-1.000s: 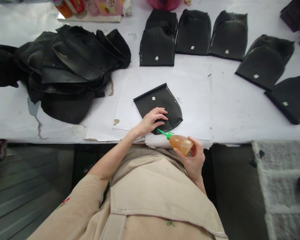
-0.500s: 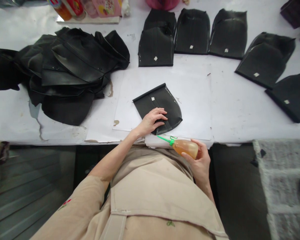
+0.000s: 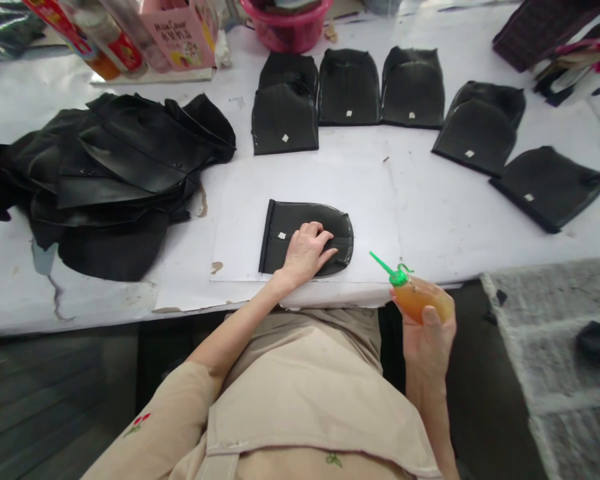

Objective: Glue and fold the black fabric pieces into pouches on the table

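Under my left hand (image 3: 307,252) lies a flat black leather-like piece (image 3: 300,217) with one rounded end and a small white diamond mark. The fingers of that hand are spread and rest on its surface. A shiny line runs along the curved edge. My right hand (image 3: 433,327) is wrapped round a squeeze bottle (image 3: 415,300) of amber liquid, just off the table's front edge. Its green nozzle (image 3: 383,263) points up and left, apart from the black piece.
A heap of black pieces (image 3: 115,180) lies on the left. Similar marked pieces (image 3: 349,87) form an arc behind and to the right. At the back stand a pink basin (image 3: 293,30), a pink box (image 3: 180,37) and bottles. A grey textured surface (image 3: 555,333) is at right.
The black piece has turned anticlockwise, its straight edge now facing left, with my left hand still on it. My right hand has drawn the bottle away to the right. The view has shifted.
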Motion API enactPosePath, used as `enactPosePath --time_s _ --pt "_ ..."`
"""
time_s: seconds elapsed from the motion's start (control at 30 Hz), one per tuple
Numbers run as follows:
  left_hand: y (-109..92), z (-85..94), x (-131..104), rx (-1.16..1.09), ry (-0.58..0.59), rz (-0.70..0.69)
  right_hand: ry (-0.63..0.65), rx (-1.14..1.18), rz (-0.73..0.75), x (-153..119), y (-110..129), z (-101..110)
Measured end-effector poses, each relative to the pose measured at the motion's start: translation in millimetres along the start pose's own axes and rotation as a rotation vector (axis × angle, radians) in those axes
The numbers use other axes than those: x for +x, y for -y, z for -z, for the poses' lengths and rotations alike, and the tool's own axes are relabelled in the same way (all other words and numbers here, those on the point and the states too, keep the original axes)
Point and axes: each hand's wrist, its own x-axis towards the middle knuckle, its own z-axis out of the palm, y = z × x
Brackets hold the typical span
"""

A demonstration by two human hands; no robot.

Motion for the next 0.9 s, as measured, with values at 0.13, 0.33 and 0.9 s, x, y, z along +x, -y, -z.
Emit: enactPosePath --time_s 0.13,0.33,0.9 --pt "8.7 -0.8 -11.8 -0.068 0.018 -0.087 -0.028 -0.044 -0.008 -3.1 -2.6 3.4" --pt "9.5 -8.7 -18.5 0.003 -0.008 -0.149 -0.059 -0.070 -0.022 -2.0 -7.9 -1.9" --pt "-19.3 -12.5 -14.3 0.105 0.096 -0.085 -0.071 -0.605 0.300 -28.1 -5.8 16.9"
